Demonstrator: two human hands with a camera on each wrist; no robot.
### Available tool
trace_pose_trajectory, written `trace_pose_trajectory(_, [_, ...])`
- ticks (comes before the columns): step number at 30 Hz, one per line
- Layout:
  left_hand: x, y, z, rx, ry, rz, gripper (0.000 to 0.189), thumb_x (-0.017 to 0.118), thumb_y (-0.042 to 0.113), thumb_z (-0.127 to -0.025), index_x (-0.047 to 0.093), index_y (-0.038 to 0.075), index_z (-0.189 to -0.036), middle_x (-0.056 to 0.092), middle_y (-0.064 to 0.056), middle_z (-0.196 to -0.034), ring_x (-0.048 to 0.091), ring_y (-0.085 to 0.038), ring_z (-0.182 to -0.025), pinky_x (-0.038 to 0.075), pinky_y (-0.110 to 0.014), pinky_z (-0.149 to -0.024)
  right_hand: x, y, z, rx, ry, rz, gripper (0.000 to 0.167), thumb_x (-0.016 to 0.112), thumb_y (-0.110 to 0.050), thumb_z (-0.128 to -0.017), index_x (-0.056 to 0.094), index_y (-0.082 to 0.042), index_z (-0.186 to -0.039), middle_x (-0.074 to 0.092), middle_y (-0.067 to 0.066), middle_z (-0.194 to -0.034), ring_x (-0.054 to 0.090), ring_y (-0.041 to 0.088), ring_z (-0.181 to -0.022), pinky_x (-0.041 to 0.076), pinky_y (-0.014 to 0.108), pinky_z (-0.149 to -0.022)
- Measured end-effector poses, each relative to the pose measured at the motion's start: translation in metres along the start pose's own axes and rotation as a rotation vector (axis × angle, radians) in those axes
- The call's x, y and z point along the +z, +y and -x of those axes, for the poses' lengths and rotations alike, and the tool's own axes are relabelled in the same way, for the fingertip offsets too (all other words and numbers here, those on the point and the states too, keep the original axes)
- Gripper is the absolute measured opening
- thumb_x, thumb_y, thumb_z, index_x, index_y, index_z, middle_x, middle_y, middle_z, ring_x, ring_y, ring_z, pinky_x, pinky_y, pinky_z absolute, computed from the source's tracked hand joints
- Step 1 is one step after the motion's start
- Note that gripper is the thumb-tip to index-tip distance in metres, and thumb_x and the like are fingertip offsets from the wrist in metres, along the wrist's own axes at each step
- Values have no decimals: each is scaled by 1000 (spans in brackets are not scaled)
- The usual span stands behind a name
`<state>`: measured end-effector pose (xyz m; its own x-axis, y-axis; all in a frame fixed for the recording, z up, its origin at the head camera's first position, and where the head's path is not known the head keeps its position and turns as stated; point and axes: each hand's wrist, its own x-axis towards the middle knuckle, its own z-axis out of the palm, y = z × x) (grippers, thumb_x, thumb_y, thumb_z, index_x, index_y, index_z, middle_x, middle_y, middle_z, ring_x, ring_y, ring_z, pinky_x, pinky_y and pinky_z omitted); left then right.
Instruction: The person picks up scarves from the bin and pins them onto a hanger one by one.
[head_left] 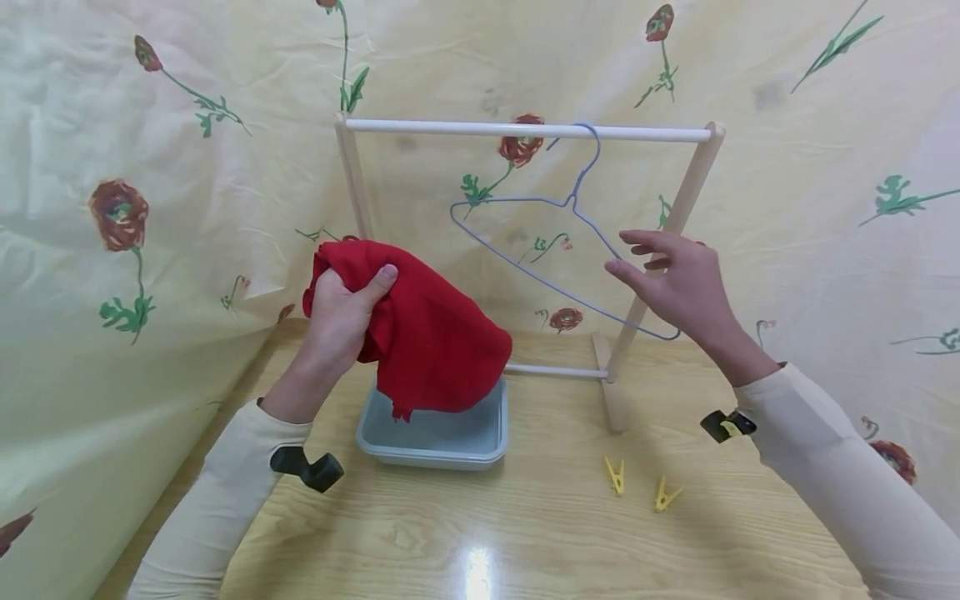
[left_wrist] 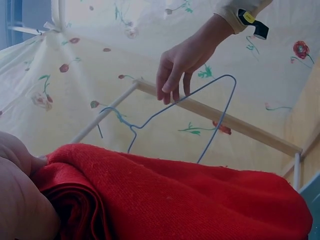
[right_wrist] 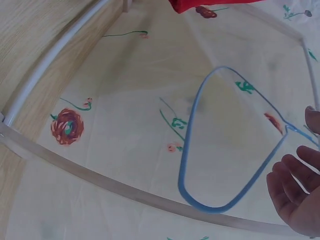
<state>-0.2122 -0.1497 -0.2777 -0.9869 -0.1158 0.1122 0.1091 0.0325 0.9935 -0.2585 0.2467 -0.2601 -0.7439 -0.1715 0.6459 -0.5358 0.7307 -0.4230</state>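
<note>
A folded red cloth point(head_left: 442, 333) is gripped in my left hand point(head_left: 337, 312), thumb on top, and hangs over the basin. In the left wrist view the cloth point(left_wrist: 175, 195) fills the lower part, its rolled layers beside the hand. A blue wire hanger point(head_left: 525, 268) hangs by its hook from the rack's top bar, tilted. My right hand point(head_left: 678, 279) is at the hanger's right shoulder, its fingers loosely bent and thumb tip close to the wire. In the right wrist view the fingers point(right_wrist: 295, 192) are spread beside the hanger point(right_wrist: 184, 160), with nothing between them.
The drying rack has a white top bar point(head_left: 465, 128) and wooden posts point(head_left: 686, 187). A grey-blue plastic basin point(head_left: 435, 455) sits below the cloth. Two yellow clothespins point(head_left: 616, 477) lie on the wooden table point(head_left: 570, 542). A flowered sheet point(head_left: 225, 167) covers the walls behind.
</note>
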Motion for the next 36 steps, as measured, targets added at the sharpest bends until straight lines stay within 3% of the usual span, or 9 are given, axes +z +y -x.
trace_pose_trajectory(9, [0,-6,-1,21,-12,0,51,71,32,-97,46,13,-137,58,-6,-129,60,-25,-115,58,-30,-86,9,8,-8,59,-79,-39,46,77,-29,-93,68,-3,-130,72,22,-119,74,40,-92,43,0,-67])
trace_pose_trajectory(15, [0,-10,0,30,-25,8,50,71,31,-97,47,12,-137,59,-6,-129,60,-25,-114,58,-29,-85,10,12,-9,88,-117,-22,43,72,-32,-97,70,-3,-128,75,20,-109,74,38,-92,44,5,-63])
trace_pose_trajectory(18, [1,-11,1,13,-27,-2,51,71,30,-97,46,12,-138,59,-6,-130,60,-25,-115,58,-30,-85,11,15,-9,88,-110,1,37,70,-29,-98,72,-4,-126,76,19,-103,74,36,-92,44,11,-68])
trace_pose_trajectory(20, [1,-11,2,-3,-26,-8,53,71,31,-97,45,12,-139,58,-6,-131,59,-25,-116,58,-30,-85,11,16,-9,92,-101,16,34,68,-28,-99,73,-5,-124,77,18,-101,75,31,-90,45,19,-71])
trace_pose_trajectory(23, [1,-11,5,-19,-28,-7,53,71,31,-97,45,12,-139,58,-6,-130,59,-26,-116,58,-31,-85,11,17,-8,100,-95,14,32,66,-27,-101,74,-4,-122,77,17,-100,71,6,-82,43,28,-73])
trace_pose_trajectory(27, [1,-12,10,-13,-37,10,51,70,30,-98,46,11,-138,59,-7,-129,61,-26,-115,58,-32,-85,11,16,-7,108,-88,-10,33,65,-28,-102,75,-2,-119,77,19,-100,55,-19,-73,43,21,-68])
trace_pose_trajectory(36, [5,-16,24,1,-40,42,54,70,28,-98,43,12,-142,58,-7,-133,59,-27,-118,59,-32,-85,14,16,-9,110,-46,-33,30,65,-24,-101,76,1,-114,76,21,-97,56,-18,-70,44,12,-62])
